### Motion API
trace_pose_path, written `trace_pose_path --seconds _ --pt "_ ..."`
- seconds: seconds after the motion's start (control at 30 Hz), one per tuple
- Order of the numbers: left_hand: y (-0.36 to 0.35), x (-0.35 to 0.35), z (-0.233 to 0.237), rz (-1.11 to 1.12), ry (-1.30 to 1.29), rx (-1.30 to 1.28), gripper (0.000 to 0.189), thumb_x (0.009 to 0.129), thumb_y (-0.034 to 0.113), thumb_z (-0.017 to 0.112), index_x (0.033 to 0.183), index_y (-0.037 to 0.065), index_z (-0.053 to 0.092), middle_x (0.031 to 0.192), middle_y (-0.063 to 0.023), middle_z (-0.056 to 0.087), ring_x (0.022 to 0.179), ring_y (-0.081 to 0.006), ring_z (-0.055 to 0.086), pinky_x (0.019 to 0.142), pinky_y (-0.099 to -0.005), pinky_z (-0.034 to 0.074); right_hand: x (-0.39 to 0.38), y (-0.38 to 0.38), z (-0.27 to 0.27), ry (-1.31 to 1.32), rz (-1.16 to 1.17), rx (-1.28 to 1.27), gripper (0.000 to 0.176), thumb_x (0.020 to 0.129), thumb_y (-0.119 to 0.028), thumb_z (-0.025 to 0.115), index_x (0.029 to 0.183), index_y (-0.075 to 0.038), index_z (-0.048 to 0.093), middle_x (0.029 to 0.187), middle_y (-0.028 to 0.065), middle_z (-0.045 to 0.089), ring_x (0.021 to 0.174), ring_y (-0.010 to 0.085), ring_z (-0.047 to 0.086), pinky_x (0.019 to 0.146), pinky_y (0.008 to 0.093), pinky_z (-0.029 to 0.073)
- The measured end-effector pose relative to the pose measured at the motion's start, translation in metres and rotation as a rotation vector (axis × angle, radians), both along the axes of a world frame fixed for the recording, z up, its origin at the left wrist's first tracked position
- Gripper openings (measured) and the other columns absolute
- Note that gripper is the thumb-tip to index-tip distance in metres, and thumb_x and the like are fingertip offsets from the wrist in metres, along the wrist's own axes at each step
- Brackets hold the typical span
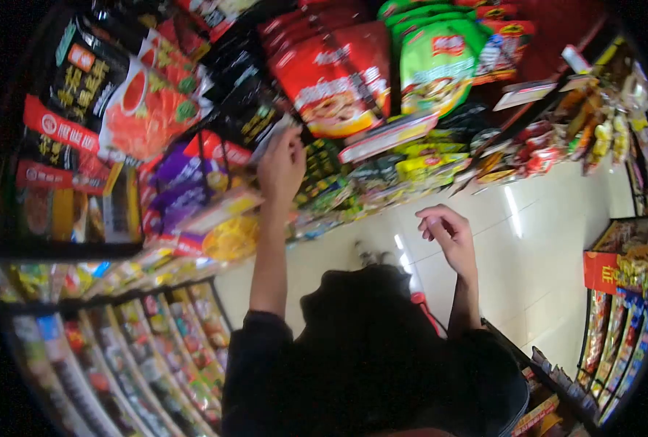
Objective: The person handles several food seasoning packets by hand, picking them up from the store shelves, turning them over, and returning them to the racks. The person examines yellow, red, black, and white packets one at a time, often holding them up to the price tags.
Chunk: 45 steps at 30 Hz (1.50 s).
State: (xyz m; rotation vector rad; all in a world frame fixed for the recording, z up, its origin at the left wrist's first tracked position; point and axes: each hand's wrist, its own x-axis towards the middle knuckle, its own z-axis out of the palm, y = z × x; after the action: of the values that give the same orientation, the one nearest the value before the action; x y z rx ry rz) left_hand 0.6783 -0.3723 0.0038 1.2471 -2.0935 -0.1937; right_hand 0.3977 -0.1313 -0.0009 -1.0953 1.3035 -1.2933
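My left hand point(281, 166) reaches to the front of a shelf of food packets. Its bent fingers are closed at the lower edge of a black packet with gold print point(255, 120). Beside that hand are purple packets point(182, 175) on the left and a red food pouch point(338, 80) on the right. A green and white pouch point(440, 62) hangs farther right. Over the pale floor, apart from the shelf, my right hand point(449, 237) is loosely curled, and I see nothing in it.
Price labels point(389, 138) stick out along the shelf front. Small hanging packets point(542, 149) line the right side. Lower left stands another stocked shelf rack point(131, 349); more racks point(619, 328) are at the right. A red strip-like object point(427, 313) lies near my body, above the tiled floor point(499, 255).
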Motion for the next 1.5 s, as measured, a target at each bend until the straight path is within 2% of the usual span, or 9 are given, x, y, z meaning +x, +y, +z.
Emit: trace_pose_path --seconds 0.23,0.37,0.43,0.5,0.63,0.73,0.87,1.07,1.5 --pt "0.042 0.028 -0.011 0.141 0.605 0.134 0.04 0.094 0.001 0.06 0.133 0.008 0.056 0.128 -0.0097 0.052 0.115 -0.0229 0.056 0.091 -0.037 0.051 -0.047 0.016 0.111 0.256 -0.111 -0.448 0.016 0.1 -0.004 0.057 0.103 0.001 0.072 0.089 0.0114 0.069 0.079 0.0186 0.067 0.072 0.0305 0.052" --pt "0.027 0.031 -0.012 0.105 0.771 0.137 0.067 0.092 0.009 0.066 0.153 0.014 0.038 0.141 -0.0153 0.043 0.121 -0.0275 0.052 0.101 -0.0445 0.049 -0.083 -0.009 0.18 0.586 -0.541 -0.813 0.015 0.097 -0.01 0.058 0.101 0.002 0.068 0.099 0.0133 0.066 0.09 0.0203 0.06 0.081 0.0327 0.048" --pt "0.007 0.043 -0.031 0.096 0.767 0.176 0.076 0.092 0.012 0.068 0.158 0.017 0.03 0.146 -0.0184 0.038 0.123 -0.0302 0.052 0.102 -0.0472 0.049 -0.091 -0.029 0.231 0.929 -0.585 -0.879 0.022 0.096 -0.01 0.057 0.11 0.003 0.067 0.11 0.0141 0.065 0.095 0.0197 0.06 0.085 0.0311 0.047" --pt "-0.006 0.04 -0.028 0.097 0.799 0.237 0.083 0.092 0.013 0.069 0.162 0.02 0.024 0.148 -0.0209 0.036 0.126 -0.0324 0.052 0.102 -0.0496 0.049 -0.096 -0.063 0.263 0.813 -0.552 -0.881 0.027 0.096 -0.014 0.062 0.118 0.0 0.067 0.118 0.0113 0.064 0.106 0.0212 0.062 0.093 0.0307 0.047" --pt "-0.001 0.024 -0.02 0.059 0.779 0.164 0.081 0.091 0.005 0.066 0.161 0.012 0.025 0.149 -0.0204 0.041 0.126 -0.0322 0.053 0.1 -0.0423 0.05 -0.158 -0.169 0.277 1.335 -0.642 -0.863 0.074 0.094 -0.048 0.07 0.148 -0.005 0.045 0.13 0.0168 0.06 0.121 0.0246 0.059 0.105 0.0377 0.045" --pt "0.018 0.019 -0.027 0.081 0.7 0.218 0.077 0.089 -0.002 0.062 0.158 0.006 0.03 0.152 -0.021 0.042 0.129 -0.0321 0.053 0.103 -0.0402 0.047 -0.137 -0.201 0.296 0.675 -0.56 -0.606 0.048 0.102 -0.028 0.064 0.138 0.002 0.054 0.122 0.0134 0.065 0.102 0.0199 0.064 0.089 0.0348 0.054" --pt "0.051 0.027 -0.058 0.136 0.614 0.337 0.066 0.094 0.004 0.061 0.155 0.006 0.035 0.153 -0.0224 0.037 0.132 -0.0326 0.051 0.101 -0.0392 0.052 -0.167 -0.227 0.294 0.581 -0.393 -0.545 0.088 0.09 -0.057 0.072 0.146 0.004 0.044 0.111 0.0126 0.072 0.109 0.0195 0.066 0.101 0.0343 0.046" --pt "0.075 0.03 -0.054 0.236 0.583 0.324 0.046 0.097 0.008 0.063 0.141 0.002 0.047 0.153 -0.0215 0.036 0.129 -0.0323 0.054 0.098 -0.0388 0.054 -0.159 -0.214 0.295 0.599 -0.35 -0.446 0.062 0.095 -0.051 0.07 0.132 -0.002 0.061 0.112 0.0071 0.072 0.103 0.0134 0.065 0.096 0.0303 0.047" --pt "0.085 0.031 -0.046 0.196 0.584 0.191 0.045 0.097 0.003 0.061 0.141 0.007 0.049 0.16 -0.0202 0.027 0.13 -0.0334 0.054 0.098 -0.0385 0.054 -0.149 -0.15 0.296 0.222 -0.64 -0.711 0.041 0.107 -0.031 0.054 0.131 0.001 0.061 0.117 0.0047 0.067 0.104 0.0116 0.059 0.096 0.028 0.045"
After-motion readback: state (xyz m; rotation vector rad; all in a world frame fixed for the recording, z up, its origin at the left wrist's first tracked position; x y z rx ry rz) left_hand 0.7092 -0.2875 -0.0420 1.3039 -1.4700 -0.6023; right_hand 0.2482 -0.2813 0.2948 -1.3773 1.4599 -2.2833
